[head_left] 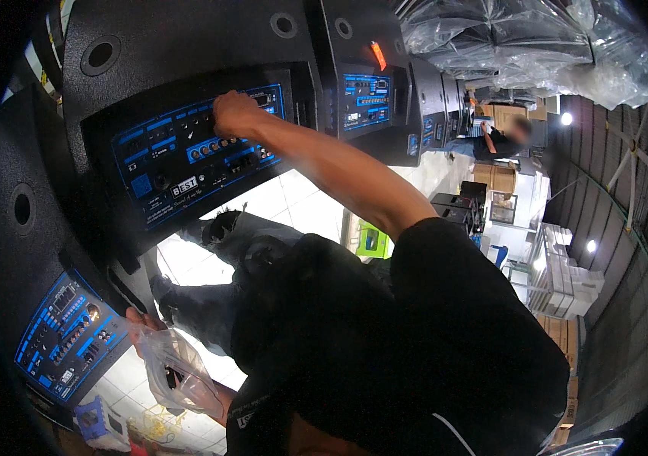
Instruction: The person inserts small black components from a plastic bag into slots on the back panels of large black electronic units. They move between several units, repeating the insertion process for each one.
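Observation:
My right hand is closed in a fist-like pinch against the black and blue control panel of a large black speaker cabinet. Its fingertips point into the panel, hiding whatever they pinch or touch. Knobs and sockets run in a row just below it. Lower left, my left hand grips a clear plastic bag with small dark pieces inside. The bag hangs in front of a second speaker's panel.
More speakers line up to the right, one with an orange tag. Plastic sheeting covers something at the top. A green crate sits behind my arm. Another person stands farther off. Left of the bag's base is a blue and white box.

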